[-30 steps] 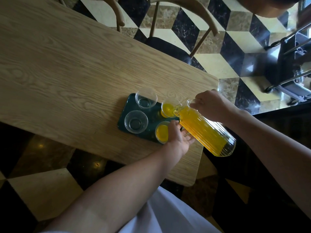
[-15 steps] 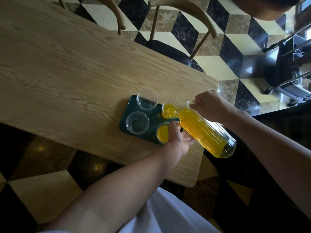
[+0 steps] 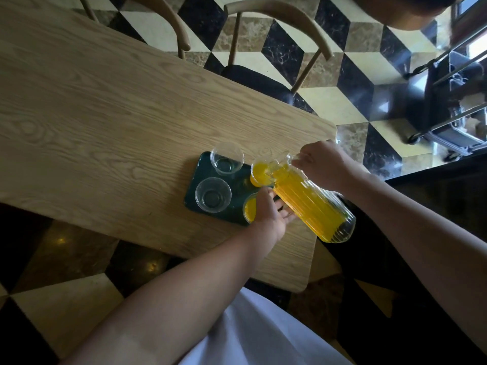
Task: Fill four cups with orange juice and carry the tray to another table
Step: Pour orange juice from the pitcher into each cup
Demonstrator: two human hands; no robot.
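Mid-pour, lower centre of frame. My right hand (image 3: pixel 322 164) grips the neck of the ribbed glass carafe (image 3: pixel 312 204), tilted steeply, spout over the rim of the cup being filled (image 3: pixel 259 171). My left hand (image 3: pixel 271 209) sits under the carafe body at the right end of the tray (image 3: pixel 193 192); fingers partly hidden by the glass, so I cannot tell whether they curl round anything or just rest there.

Cups: one full cup (image 3: pixel 249 208) just beside my left hand, two empty cups (image 3: pixel 213 194) (image 3: pixel 226 157) toward the left end of the tray. So the second of four is filling, I judge.

To do it well: keep the tilt shallow, spout close above the rim, and ease the carafe back upright before the level nears the top. The carafe looks nearly full, so the flow could surge. Stopping a little short of the rim would make the carry safer.

Materials: carafe is clear, vertically fluted glass, cylindrical, probably heavy and slippery. Cups are thin clear tumblers, round, slightly flared. Tray is dark green, rounded-corner rectangle, smooth. It lies on a pale wood-grain table (image 3: pixel 105 114) near its right edge. Floor below is a glossy black, cream and brown cube-pattern tile.
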